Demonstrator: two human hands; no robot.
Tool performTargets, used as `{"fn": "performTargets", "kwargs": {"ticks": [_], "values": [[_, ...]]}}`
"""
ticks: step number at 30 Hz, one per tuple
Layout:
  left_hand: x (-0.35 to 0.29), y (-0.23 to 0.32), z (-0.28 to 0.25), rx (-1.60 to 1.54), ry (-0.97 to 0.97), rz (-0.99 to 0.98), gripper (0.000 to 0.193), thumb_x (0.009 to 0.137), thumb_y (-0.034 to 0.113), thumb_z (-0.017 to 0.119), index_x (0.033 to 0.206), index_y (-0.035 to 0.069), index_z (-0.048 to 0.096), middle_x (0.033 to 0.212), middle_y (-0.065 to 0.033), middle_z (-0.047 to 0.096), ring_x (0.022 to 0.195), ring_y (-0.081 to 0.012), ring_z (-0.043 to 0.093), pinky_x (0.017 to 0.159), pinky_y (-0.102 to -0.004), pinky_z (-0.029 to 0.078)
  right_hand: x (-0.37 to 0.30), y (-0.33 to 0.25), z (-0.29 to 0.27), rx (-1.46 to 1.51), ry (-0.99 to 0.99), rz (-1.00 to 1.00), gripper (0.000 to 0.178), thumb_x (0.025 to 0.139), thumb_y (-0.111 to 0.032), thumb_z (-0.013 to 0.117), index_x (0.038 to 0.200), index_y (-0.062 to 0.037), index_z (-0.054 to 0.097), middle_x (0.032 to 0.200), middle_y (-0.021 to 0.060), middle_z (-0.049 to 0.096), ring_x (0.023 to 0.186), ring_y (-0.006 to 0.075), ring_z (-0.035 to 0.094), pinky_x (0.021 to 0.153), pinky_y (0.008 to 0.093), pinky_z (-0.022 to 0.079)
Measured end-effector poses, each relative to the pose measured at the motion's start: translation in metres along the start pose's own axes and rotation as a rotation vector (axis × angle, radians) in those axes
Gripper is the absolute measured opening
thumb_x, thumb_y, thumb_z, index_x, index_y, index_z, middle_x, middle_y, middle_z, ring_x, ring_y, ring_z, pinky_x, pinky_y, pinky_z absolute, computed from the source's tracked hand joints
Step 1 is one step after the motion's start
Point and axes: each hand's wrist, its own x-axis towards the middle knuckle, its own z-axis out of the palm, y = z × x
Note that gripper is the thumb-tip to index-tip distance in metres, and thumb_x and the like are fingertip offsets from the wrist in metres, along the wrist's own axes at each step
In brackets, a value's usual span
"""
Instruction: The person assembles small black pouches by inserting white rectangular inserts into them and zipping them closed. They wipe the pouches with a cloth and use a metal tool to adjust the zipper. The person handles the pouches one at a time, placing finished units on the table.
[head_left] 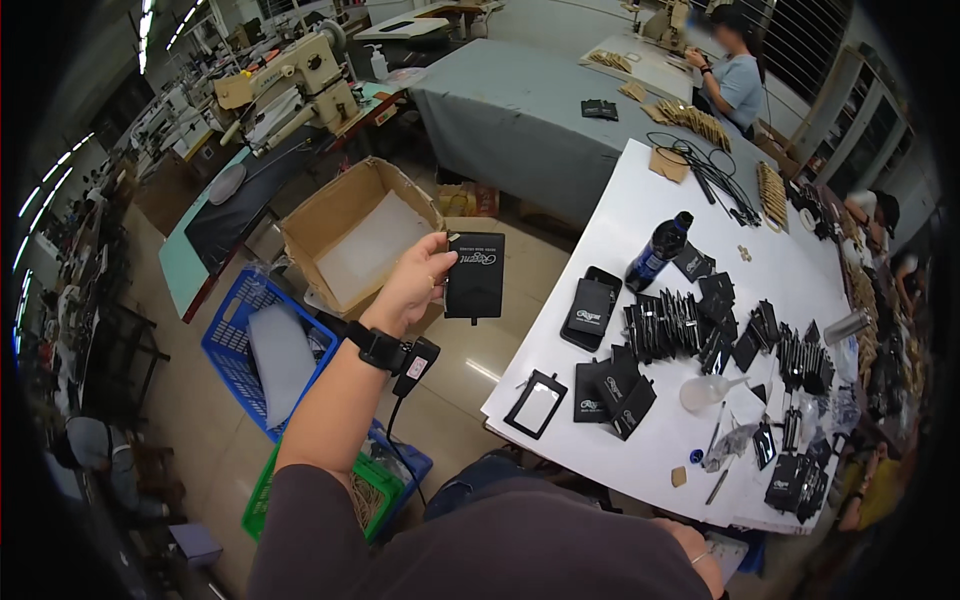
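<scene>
Out in front of me, my left hand (418,275) pinches a flat black card holder (474,285) by its left edge, between thumb and fingers. Pale lettering and a short tab at the bottom show on it. It hangs in the air left of the white table (650,475), near a cardboard box (300,265). My right hand (688,540) is low by the table's near edge, largely cut off by my body, its fingers hidden. On the table lie a card holder with a clear window (537,404), several loose ones (625,392) and a packed row (660,325).
A dark bottle (655,255) stands beside a black tray (588,310). A translucent squeeze bottle (700,393) and pens lie farther right. Blue (228,322) and green (262,500) baskets sit at left. Beyond are a sewing machine (300,75) and a seated person (735,85).
</scene>
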Motion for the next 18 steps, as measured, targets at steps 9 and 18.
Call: {"fn": "performTargets", "kwargs": {"ticks": [9, 18], "values": [[0.111, 0.035, 0.016, 0.087, -0.113, -0.127, 0.024, 0.091, 0.010, 0.048, 0.115, 0.011, 0.047, 0.098, 0.0000, 0.059, 0.083, -0.0105, 0.058, 0.072, -0.0289, 0.049, 0.069, -0.017, 0.010, 0.033, -0.059, 0.130, 0.029, 0.080, -0.024, 0.056, 0.103, -0.0059, 0.058, 0.086, 0.0180, 0.063, 0.081, 0.0313, 0.061, 0.072, 0.0392, 0.048], [0.315, 0.032, 0.002, 0.045, -0.282, -0.323, 0.017, 0.089, 0.005, 0.046, 0.105, 0.004, 0.050, 0.091, -0.0039, 0.057, 0.078, -0.0151, 0.058, 0.069, -0.0312, 0.050, 0.109, -0.144, 0.018, 0.267, -0.053, 0.492, 0.042, 0.077, -0.035, 0.059, 0.110, -0.0093, 0.058, 0.094, 0.0170, 0.063, 0.088, 0.0344, 0.059, 0.080, 0.0431, 0.047]]}}
